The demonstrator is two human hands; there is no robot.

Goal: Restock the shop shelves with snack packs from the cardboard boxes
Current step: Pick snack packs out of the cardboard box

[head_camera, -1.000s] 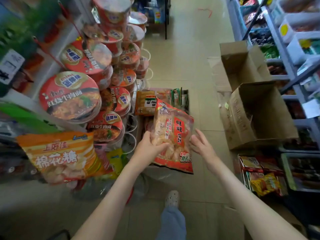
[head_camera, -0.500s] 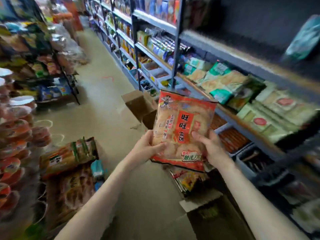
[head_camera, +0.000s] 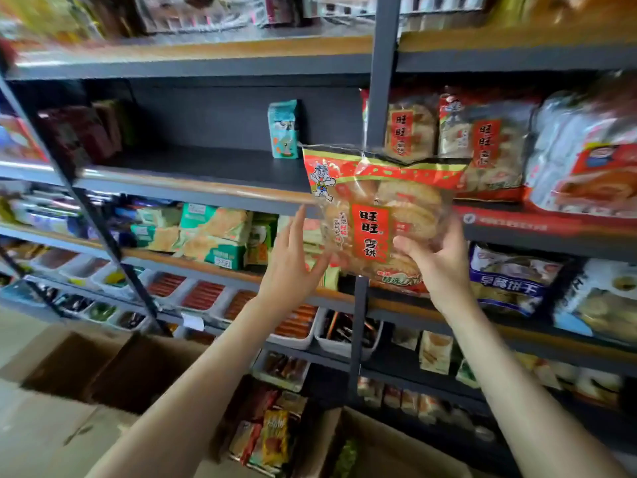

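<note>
While the right hand grips it, the red clear-windowed snack pack touches the left hand's straight fingers

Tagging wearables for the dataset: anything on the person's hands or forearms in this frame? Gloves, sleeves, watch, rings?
Nothing visible. The left hand and right hand are both bare, with no gloves. Both forearms are uncovered as far as the frame edge, so no sleeve shows. No watch, band or bracelet at either wrist, and no ring is discernible, though the frame is slightly blurred.

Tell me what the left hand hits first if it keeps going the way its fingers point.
Probably the front edge of the shelf board: the left hand has straight fingers aimed up and slightly forward, tips just below that edge. Depth is unclear, so it might pass in front.
</note>
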